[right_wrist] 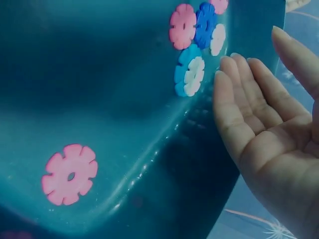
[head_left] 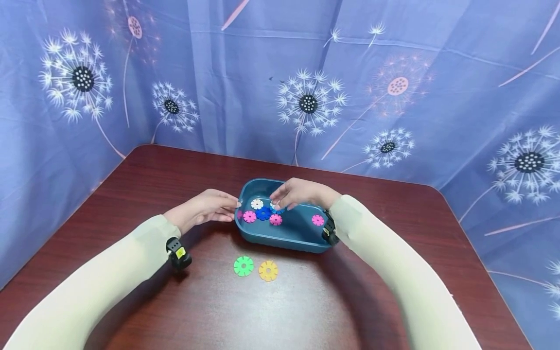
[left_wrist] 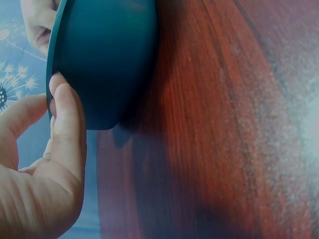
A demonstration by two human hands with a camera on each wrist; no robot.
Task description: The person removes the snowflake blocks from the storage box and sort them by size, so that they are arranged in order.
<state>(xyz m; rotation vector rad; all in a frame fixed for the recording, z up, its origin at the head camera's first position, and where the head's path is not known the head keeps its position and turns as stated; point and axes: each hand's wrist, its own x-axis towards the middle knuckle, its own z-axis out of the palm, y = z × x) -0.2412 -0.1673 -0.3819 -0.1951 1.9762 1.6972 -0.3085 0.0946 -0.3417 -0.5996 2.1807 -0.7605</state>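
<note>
My left hand [head_left: 205, 209] pinches the teal plastic tub [head_left: 280, 242] at its end, presumably to steady it; my right hand [head_left: 302, 191], fingers loosely extended, holding nothing, hangs over the notched discs [head_left: 263, 213] inside. The green disc [head_left: 243, 266] and yellow disc [head_left: 268, 271] lie nearer me on the worktop [head_left: 210, 311], handily within reach.

The blue tub [head_left: 299, 226] is open on top, but its walls [head_left: 284, 241] block the sides. The left hand [head_left: 205, 209] blocks the left end, and the right hand [head_left: 304, 192] hangs over the back. The gap under its fingers [head_left: 280, 193] is hard to see. Inside, there's room beside the right-end pink wheel [head_left: 314, 220]. A green wheel [head_left: 238, 267] and yellow wheel [head_left: 263, 271] lie in front on the table [head_left: 197, 301].
</note>
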